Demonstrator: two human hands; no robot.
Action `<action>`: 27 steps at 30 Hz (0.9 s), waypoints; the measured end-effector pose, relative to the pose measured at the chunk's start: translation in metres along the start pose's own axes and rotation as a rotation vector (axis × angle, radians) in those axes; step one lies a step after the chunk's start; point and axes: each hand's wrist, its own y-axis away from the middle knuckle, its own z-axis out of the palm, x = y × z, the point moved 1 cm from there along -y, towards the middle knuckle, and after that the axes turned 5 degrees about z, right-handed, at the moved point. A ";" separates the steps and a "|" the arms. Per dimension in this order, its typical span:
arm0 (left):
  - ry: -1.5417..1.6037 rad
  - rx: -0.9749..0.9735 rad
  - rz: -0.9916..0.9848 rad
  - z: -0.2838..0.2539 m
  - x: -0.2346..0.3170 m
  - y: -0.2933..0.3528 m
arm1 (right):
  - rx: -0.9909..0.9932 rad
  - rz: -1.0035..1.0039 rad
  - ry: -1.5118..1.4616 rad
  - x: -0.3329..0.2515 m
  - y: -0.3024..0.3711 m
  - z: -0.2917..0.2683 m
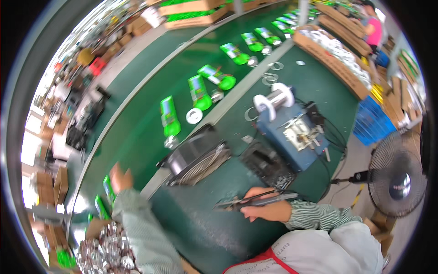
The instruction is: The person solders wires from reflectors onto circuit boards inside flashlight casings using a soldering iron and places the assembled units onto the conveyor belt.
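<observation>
My left hand reaches over the green conveyor belt at the left. It is smeared by motion, so its grip does not show. Just beside and below it lies a bright green plastic part. My right hand is closed around a slim, dark grey tool, which looks like a soldering iron. The tool's narrow end points left above the green worktable. Further up the belt lie several green parts, with round silver pieces next to some of them.
A black fan-like housing stands at the belt's edge. Behind my right hand are a blue machine with a wire spool and a black tray. Silver pieces are heaped at lower left. A fan stands right.
</observation>
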 end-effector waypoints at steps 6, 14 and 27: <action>-0.045 -0.277 -0.486 0.019 -0.136 0.032 | -0.101 0.114 0.033 0.000 0.000 0.004; 0.027 -0.092 -0.147 0.002 -0.117 0.067 | -0.124 0.043 0.052 -0.003 0.004 0.004; 0.272 -0.209 0.072 -0.123 0.147 0.272 | -0.043 -0.115 0.040 0.005 0.022 0.007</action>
